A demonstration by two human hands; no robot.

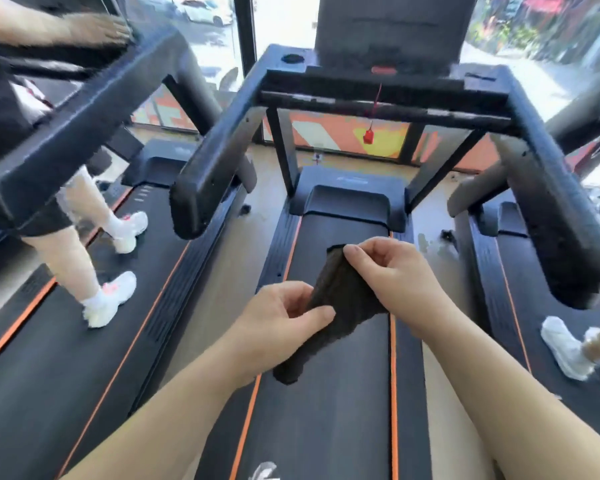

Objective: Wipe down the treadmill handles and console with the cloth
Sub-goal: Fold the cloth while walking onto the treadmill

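Cloth: pinching upper corner in right hand grip, mid-length in left hand grip; long axis pointing toward console; left handle seemingly nearer.

The cloth hangs above the middle of the belt. The left handle and right handle run above the belt's sides; the console stands beyond its far end.

Tan floor, three black treadmills side by side on it, white sneakers on the left belt.
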